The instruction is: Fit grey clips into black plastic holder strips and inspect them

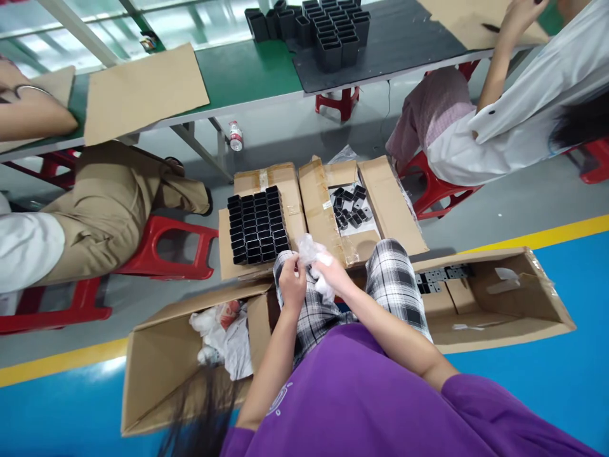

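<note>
Over my lap, my right hand (335,274) is closed round a crumpled white cloth or thin plastic wad (311,249), which bunches above and below the fingers. Beside it on the left, my left hand (292,280) has its fingers curled in a pinch; whatever is between them is too small or hidden to name. Just beyond my knees, rows of black rectangular tubes (257,228) stand packed on a carton. To their right, an open carton (324,209) holds several loose black pieces (351,206) on a pale sheet.
At my left lies an open box (162,355) with crumpled white cloths (233,336). An open box (504,317) on my right contains black parts (442,276). Co-workers sit on red stools (166,247) at both sides. Ahead is a green-topped bench (247,70) bearing black tubes (333,32).
</note>
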`<state>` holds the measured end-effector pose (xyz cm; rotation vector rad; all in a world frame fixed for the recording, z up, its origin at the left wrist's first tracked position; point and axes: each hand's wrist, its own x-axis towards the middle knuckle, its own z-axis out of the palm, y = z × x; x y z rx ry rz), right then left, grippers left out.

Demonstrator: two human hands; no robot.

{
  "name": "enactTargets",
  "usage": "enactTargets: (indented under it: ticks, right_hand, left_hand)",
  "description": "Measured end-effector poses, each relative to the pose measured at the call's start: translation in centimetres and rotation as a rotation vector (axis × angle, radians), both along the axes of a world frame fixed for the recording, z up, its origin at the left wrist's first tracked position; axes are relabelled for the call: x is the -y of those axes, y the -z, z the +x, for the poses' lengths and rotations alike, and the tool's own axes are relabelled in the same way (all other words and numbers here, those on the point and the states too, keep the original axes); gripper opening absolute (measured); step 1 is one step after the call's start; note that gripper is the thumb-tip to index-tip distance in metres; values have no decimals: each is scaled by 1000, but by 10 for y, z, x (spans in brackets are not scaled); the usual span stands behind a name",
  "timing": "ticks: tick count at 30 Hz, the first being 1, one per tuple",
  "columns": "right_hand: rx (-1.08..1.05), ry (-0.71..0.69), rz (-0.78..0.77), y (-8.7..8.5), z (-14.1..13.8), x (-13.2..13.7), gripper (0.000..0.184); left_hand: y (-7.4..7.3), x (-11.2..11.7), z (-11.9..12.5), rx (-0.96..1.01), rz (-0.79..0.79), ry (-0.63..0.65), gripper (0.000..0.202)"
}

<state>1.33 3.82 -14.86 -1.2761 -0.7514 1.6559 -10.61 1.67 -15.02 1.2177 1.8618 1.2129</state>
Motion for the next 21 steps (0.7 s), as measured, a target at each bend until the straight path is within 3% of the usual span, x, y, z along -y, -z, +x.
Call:
enactTargets:
  ticks: [5, 8, 13, 17, 21]
  right_hand:
    - [-172, 231, -122, 14, -23, -15, 46]
    - [-178, 290, -141, 20, -38, -15, 48]
    - [-159, 280, -131, 27, -56, -6, 45]
    - [-134, 237, -132, 33, -65, 5, 39]
    - [-107, 210, -142, 40, -68, 6, 31]
  left_hand:
    - [3, 23, 3, 31, 7, -42, 6]
    - [9, 31, -1, 93, -34, -84, 8]
    - [18, 29, -22, 265, -78, -101, 16]
    - [20, 30, -33, 370, -50, -20, 38]
    - [20, 38, -34, 396, -66, 59, 36]
